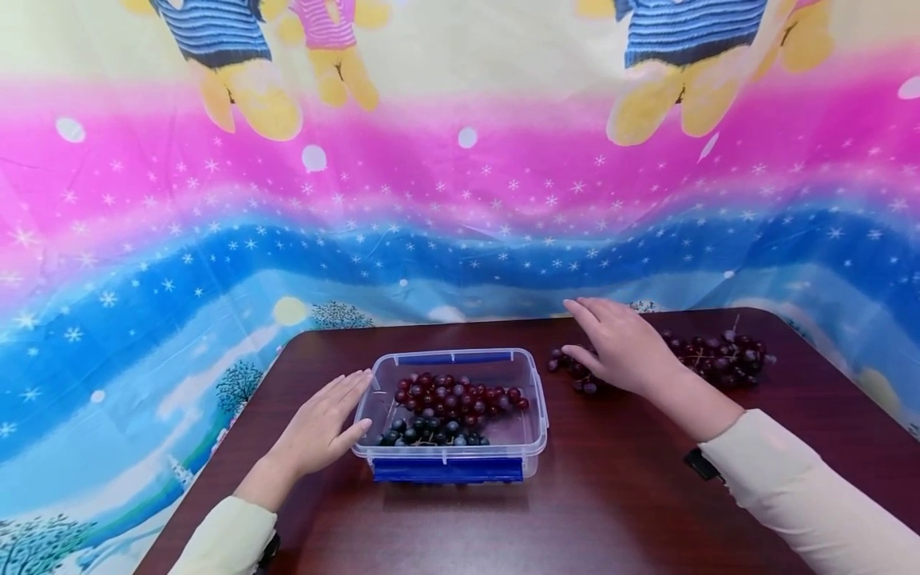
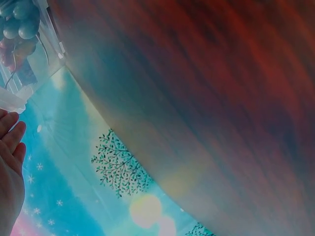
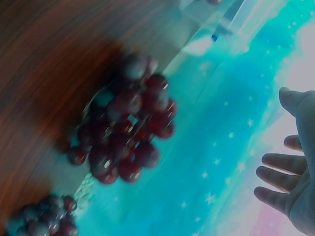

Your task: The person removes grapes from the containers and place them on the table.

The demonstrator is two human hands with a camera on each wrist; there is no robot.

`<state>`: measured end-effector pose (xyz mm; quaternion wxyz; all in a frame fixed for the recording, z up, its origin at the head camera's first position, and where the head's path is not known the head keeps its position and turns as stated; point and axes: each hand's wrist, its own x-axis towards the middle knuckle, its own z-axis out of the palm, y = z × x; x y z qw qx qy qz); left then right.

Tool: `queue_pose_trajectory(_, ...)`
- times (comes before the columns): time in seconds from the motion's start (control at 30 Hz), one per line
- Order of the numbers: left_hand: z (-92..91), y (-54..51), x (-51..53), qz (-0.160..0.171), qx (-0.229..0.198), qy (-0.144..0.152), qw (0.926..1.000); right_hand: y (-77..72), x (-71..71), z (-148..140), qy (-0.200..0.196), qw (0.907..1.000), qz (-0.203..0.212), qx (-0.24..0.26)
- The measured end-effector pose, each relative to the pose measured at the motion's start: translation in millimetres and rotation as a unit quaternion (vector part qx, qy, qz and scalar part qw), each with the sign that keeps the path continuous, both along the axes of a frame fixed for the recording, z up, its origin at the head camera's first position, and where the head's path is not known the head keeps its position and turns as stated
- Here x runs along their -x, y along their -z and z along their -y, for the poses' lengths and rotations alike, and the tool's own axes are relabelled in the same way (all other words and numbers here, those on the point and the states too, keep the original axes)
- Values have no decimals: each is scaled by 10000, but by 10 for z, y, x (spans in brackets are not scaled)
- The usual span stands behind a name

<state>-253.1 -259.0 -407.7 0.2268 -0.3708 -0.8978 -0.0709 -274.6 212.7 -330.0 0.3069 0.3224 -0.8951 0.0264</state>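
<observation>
The left hand (image 1: 319, 425), fingers straight, touches the left rim of the box (image 1: 446, 452), perhaps steadying it; the right hand (image 1: 627, 348), spread and empty, is near grape bunches (image 1: 726, 358) on the tabletop's (image 1: 596, 495) far right. Walls contain red grapes (image 1: 460, 393), dark grapes (image 1: 424, 432) nearer.

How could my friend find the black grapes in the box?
On the dark brown table is a clear box with blue clips. Look inside, at the side nearest the viewer. The black grapes are there: blue-black, unlike the red grapes right behind them.
</observation>
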Motion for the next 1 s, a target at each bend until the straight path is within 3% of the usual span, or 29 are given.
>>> queue_pose_trajectory(0.43, 18, -1, -15, -63, -20, 41, 10000, 50, -45, 495, -998, 9950, -68, 45)
queue_pose_trajectory(1.0, -3, -4, -12, -18, -39, 0, 10000, 179, -31, 977, -1351, 9883, 635, -309)
